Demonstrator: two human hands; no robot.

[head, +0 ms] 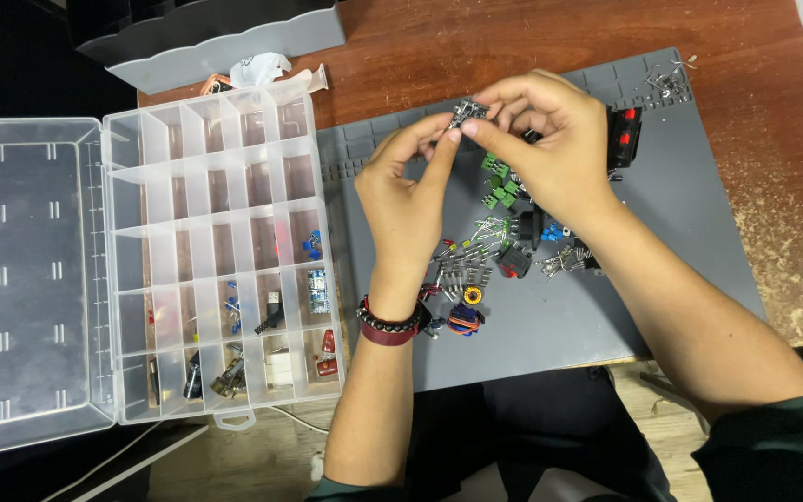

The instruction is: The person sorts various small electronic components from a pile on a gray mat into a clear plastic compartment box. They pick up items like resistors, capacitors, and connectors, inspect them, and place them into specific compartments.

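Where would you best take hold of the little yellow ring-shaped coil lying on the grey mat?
Probably by its outer rim, from straight above: the little yellow ring-shaped coil lies flat on the grey mat, hole upward. Loose parts crowd its sides, and the left hand's wrist is close by.

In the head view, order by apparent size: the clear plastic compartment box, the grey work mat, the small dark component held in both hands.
1. Grey work mat
2. Clear plastic compartment box, close behind
3. Small dark component

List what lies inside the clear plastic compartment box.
The clear plastic compartment box has mostly bare upper cells; lower cells hold small blue parts, a red part and dark metal pieces. The left forearm covers nothing inside.
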